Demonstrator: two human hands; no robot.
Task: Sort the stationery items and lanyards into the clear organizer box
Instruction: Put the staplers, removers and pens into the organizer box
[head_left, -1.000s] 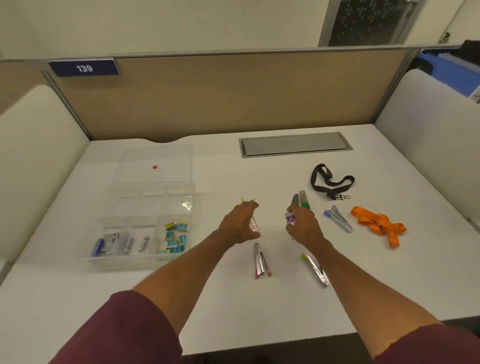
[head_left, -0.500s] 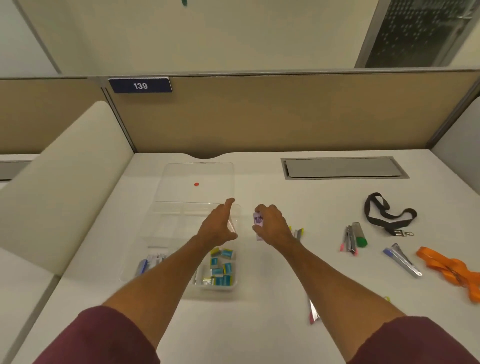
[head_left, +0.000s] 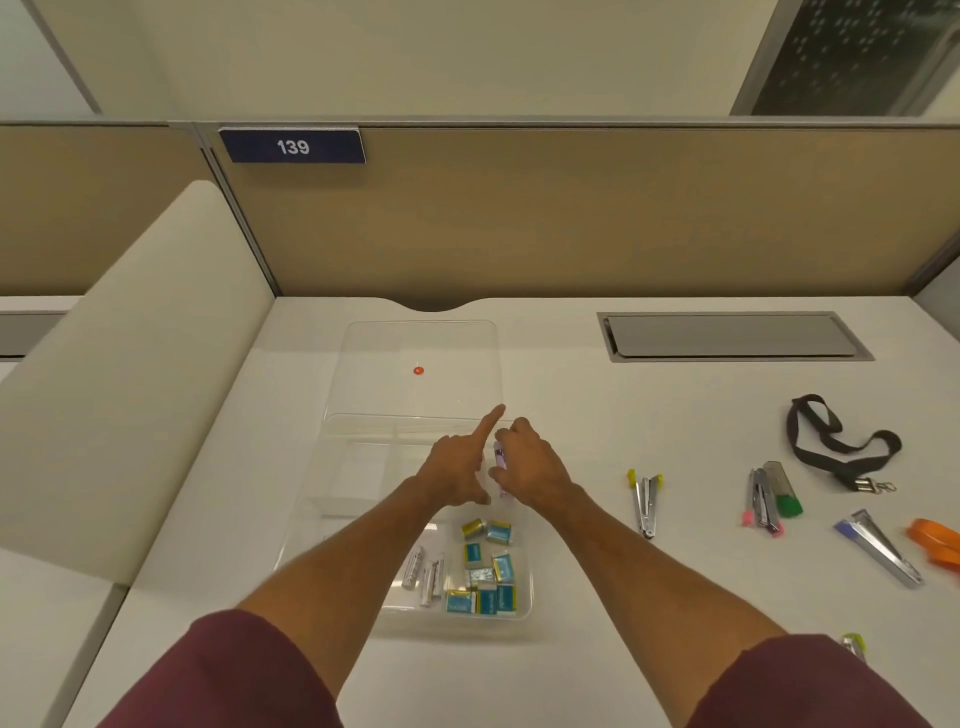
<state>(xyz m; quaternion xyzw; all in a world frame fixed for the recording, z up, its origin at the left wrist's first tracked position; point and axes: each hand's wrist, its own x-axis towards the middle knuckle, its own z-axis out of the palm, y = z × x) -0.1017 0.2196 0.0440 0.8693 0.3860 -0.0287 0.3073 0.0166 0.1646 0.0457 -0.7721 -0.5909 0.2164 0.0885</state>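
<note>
Both hands have shifted over the organizer box (head_left: 363, 431): right hand (head_left: 530, 470) grips a purple item (head_left: 500, 460) (left hand (head_left: 457, 470) points, empty).

Both hands, right hand (head_left: 530, 470) gripping purple item (head_left: 500, 459), moved over organizer box (head_left: 363, 467).

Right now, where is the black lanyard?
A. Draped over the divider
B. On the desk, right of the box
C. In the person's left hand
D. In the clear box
B: the black lanyard lies on the desk, well right of the box.
</note>
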